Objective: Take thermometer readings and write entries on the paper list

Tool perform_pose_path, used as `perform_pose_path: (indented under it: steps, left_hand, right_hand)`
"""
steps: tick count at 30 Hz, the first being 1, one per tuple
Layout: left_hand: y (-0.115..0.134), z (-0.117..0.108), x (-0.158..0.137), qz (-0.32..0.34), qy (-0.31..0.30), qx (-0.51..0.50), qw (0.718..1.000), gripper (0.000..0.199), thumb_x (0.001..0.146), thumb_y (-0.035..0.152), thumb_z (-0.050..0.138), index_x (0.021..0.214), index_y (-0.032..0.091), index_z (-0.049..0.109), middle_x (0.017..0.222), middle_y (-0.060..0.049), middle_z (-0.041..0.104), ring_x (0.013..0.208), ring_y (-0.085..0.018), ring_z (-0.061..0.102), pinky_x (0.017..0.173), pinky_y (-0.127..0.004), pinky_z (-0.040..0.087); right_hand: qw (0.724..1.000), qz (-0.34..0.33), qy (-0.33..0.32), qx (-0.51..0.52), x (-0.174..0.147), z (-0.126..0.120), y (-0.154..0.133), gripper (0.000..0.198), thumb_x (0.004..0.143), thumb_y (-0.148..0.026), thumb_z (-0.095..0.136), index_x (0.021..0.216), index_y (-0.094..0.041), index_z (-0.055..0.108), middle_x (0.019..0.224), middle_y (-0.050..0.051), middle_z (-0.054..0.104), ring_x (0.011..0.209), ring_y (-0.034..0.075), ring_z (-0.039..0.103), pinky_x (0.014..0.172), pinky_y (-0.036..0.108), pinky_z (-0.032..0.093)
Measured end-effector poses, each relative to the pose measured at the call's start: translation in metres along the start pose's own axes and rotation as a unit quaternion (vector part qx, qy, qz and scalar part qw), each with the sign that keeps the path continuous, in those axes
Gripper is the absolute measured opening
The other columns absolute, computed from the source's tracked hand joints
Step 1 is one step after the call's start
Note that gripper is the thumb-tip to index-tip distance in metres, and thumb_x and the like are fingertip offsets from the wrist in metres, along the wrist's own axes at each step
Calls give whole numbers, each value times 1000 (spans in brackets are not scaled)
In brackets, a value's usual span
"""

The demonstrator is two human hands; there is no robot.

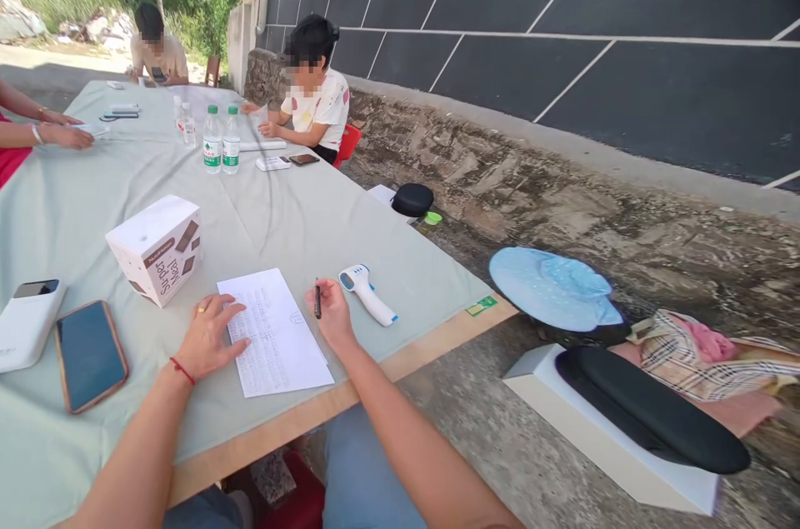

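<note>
Sheets of paper (275,346) covered in small writing lie in front of me on the cloth-covered table. My left hand (209,333) rests with spread fingers on the left edge of the paper; it wears a ring and a red cord at the wrist. At the paper's right edge my right hand (331,316) is closed round a dark pen (317,301), held nearly upright. Just beyond that hand lies a white and blue infrared thermometer (368,296). A white box (156,246) with brown print stands past my left hand.
Left of me lie a phone (92,356) and a white power bank (28,325). Two water bottles (212,142) stand farther up the table (262,221). Other people sit around it. On the ground at right are a black case (650,404) on a white box and a blue hat (550,287).
</note>
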State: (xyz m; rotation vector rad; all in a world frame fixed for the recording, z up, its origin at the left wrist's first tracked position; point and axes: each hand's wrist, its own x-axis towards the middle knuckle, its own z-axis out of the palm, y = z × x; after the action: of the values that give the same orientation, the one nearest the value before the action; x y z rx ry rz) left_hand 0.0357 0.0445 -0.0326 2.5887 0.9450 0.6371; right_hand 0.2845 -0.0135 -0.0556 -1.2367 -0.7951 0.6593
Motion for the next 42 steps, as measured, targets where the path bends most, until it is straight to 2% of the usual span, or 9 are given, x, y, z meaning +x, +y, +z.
perform_pose_path:
  steps: [3,5,7,9,11,14,21,42]
  left_hand:
    - [4,2,2,9,-13,9,1000,47,76,40,65,120,24,59,127,-11,55,119,-33,45,99,-52,36]
    - [4,3,2,8,-22,23,999,47,76,41,66,119,25,60,128,-11,55,120,-34,45,99,-53,36]
    - [3,2,2,6,-33,36,999,46,74,42,68,117,25,61,128,-11,54,121,-34,44,100,-54,36]
    - [3,2,2,7,-44,46,998,47,73,43,70,115,26,62,128,-10,54,121,-35,44,101,-55,35]
    - [3,2,3,10,-55,53,997,47,72,44,72,115,26,63,128,-10,54,121,-34,44,101,-55,35]
    - [3,2,4,7,-61,58,996,49,71,45,73,114,26,63,129,-11,54,121,-34,44,101,-54,35]
    - [6,3,3,-9,-74,47,996,51,69,43,75,115,24,64,130,-12,53,121,-35,44,101,-54,35]
    - [10,6,1,-25,-79,36,996,53,67,44,77,114,24,64,131,-11,53,122,-34,45,104,-53,32]
  right_hand:
    - [999,-36,-15,-20,-7,12,-2,22,79,-43,57,83,-22,55,61,-6,48,58,12,47,61,27,42]
    - [998,-21,-52,0,-8,20,-5,24,82,-42,52,91,-22,61,63,-3,54,61,14,51,64,30,44]
    - [996,18,-87,11,-6,25,-6,27,77,-39,55,95,-21,65,71,0,62,65,15,56,66,31,46]
    - [992,57,-114,-6,-3,28,-4,25,68,-34,60,88,-21,67,69,-1,63,62,15,55,62,31,45]
    - [989,67,-125,-39,-1,30,-1,19,63,-32,61,78,-21,66,62,-2,59,56,13,50,56,28,41]
    - [989,42,-113,-83,-2,32,4,13,61,-30,56,68,-21,62,59,-3,56,53,12,45,52,27,37]
    - [985,17,-71,-153,-10,35,11,11,62,-33,53,60,-23,51,54,-4,51,54,13,45,52,26,37]
    - [970,-10,-115,-213,-15,32,17,11,65,-32,51,59,-24,47,54,-4,51,54,14,45,55,28,37]
